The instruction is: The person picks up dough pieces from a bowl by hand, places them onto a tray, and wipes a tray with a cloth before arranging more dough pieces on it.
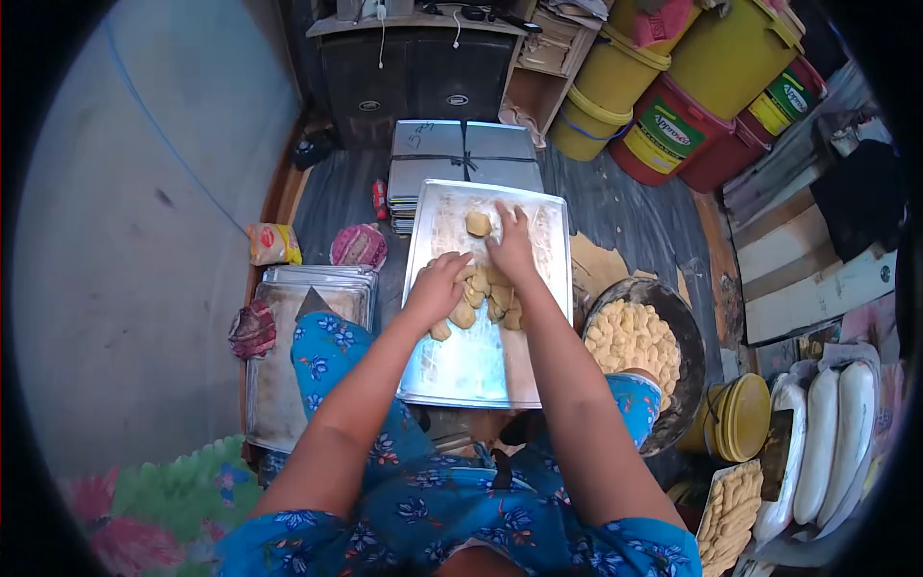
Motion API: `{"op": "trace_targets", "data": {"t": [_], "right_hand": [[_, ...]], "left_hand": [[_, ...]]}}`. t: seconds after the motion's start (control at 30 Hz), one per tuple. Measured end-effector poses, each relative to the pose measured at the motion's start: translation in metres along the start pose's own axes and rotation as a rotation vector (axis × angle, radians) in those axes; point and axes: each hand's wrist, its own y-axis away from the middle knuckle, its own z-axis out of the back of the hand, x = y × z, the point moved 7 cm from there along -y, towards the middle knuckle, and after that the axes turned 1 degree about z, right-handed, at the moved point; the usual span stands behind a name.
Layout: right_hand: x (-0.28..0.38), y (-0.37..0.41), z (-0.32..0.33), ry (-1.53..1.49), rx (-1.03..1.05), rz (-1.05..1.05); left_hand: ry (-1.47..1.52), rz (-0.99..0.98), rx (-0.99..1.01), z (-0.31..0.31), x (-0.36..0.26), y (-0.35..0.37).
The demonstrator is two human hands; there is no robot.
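A metal baking tray (pixel 452 370) lies before me, dusted with flour. A pile of dough pieces (pixel 468 306) sits in its middle, partly covered by my hands. One rounded dough piece (pixel 478 224) stands apart near the far end. My left hand (pixel 437 286) rests against the left side of the pile, palm down, fingers reaching toward its far edge; its fingertips are partly hidden. Beside the lone dough piece, my right hand (pixel 512 245) has its fingers stretched and spread, with the heel of the hand by the pile's right side. Neither hand is lifting anything.
A round black basin (pixel 687 361) full of dough pieces stands to the right. Stacked trays (pixel 274 385) lie at left, and a tied metal stack (pixel 413 173) is behind. Yellow and red buckets (pixel 663 130) fill the back right. A dough-covered tray (pixel 728 519) is at lower right.
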Motion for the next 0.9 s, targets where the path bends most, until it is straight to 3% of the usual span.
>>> {"op": "trace_targets", "data": {"t": [0.1, 0.17, 0.2, 0.3, 0.33, 0.43, 0.53, 0.63, 0.67, 0.73, 0.83, 0.9], "right_hand": [[0.009, -0.01, -0.039, 0.197, 0.192, 0.105], [0.003, -0.013, -0.061, 0.31, 0.433, 0.138], [0.002, -0.023, -0.058, 0.265, 0.523, 0.04], [-0.017, -0.05, -0.057, -0.099, 0.442, -0.058], [-0.004, -0.056, -0.035, -0.085, 0.183, -0.083], [0.014, -0.073, -0.019, -0.211, -0.142, -0.027], [0.005, -0.067, -0.03, -0.125, -0.194, 0.024], [-0.008, -0.047, -0.047, 0.13, 0.066, 0.054], [-0.013, -0.04, -0.038, 0.114, 0.039, 0.038], [-0.005, -0.021, -0.015, -0.101, 0.207, 0.068], [0.032, 0.037, -0.004, 0.147, 0.721, 0.351], [0.025, 0.047, -0.001, 0.128, 0.636, 0.365]], "left_hand": [[-0.039, 0.227, 0.277, -0.016, 0.014, -0.004], [0.06, 0.252, 0.202, -0.011, 0.025, -0.007], [0.125, 0.271, 0.176, -0.008, 0.035, -0.009], [0.189, 0.307, -0.048, 0.015, 0.05, -0.036], [0.133, 0.27, -0.18, 0.024, 0.052, -0.049], [0.06, 0.22, -0.408, 0.036, 0.052, -0.086], [-0.077, 0.282, -0.223, 0.004, 0.071, -0.113], [-0.286, 0.198, -0.183, -0.014, 0.075, -0.107], [-0.266, 0.197, -0.187, -0.016, 0.08, -0.107], [-0.226, 0.199, -0.191, -0.018, 0.09, -0.105], [-0.351, 0.095, -0.3, -0.014, 0.081, -0.105], [-0.321, 0.135, -0.223, -0.022, 0.085, -0.109]]}}
